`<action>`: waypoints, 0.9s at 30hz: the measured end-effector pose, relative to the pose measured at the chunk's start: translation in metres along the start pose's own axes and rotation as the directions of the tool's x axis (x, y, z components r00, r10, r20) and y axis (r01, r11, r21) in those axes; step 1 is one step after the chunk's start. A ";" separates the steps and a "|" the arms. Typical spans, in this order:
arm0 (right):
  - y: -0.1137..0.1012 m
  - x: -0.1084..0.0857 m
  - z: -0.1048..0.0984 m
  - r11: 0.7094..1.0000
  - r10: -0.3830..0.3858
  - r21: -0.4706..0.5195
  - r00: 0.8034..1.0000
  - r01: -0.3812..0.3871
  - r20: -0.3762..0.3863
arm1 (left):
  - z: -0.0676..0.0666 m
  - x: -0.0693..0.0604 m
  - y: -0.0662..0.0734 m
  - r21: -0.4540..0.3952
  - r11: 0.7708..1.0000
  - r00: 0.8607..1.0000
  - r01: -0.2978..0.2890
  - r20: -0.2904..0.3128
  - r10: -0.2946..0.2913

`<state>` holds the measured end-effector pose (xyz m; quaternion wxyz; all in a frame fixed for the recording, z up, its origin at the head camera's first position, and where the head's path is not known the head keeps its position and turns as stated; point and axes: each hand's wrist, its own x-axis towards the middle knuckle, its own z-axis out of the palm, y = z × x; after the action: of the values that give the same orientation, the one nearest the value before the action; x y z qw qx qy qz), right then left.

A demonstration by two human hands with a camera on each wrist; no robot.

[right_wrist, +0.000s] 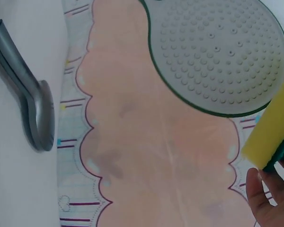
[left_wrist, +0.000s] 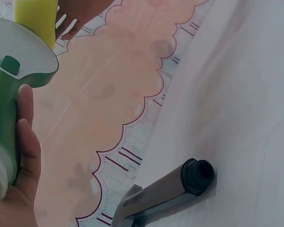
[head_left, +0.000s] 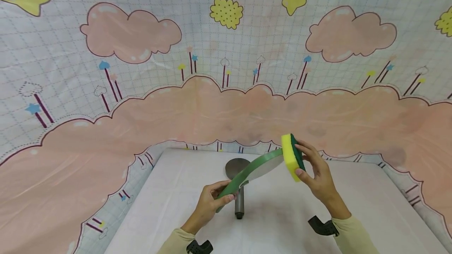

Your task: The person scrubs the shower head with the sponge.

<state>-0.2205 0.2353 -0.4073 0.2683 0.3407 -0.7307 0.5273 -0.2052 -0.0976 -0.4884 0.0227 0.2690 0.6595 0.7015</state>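
Observation:
A green shower head with a pale, nubbed spray face is held up over the table by its handle. My left hand grips that handle, fingers curled round it in the left wrist view. A yellow sponge with a dark green scouring side is pinched between the thumb and fingers of my right hand. Its yellow side faces the shower head's rim and appears to touch it. Behind and below, a grey shower head lies on the table, its threaded handle end toward me.
The white table spreads beneath both hands. Beyond its far edge hangs a cloth printed with clouds and stars. A black strap mount sits at my right wrist, another at my left.

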 end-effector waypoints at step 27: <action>0.010 -0.008 0.019 0.997 0.041 -0.066 0.994 -0.048 -0.103 | 0.009 0.006 0.006 -0.178 0.984 0.999 0.019 0.039 -0.013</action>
<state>-0.2235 0.2208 -0.4252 0.3047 0.2877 -0.7410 0.5247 -0.2048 -0.0874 -0.4803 0.0648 0.2738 0.5958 0.7523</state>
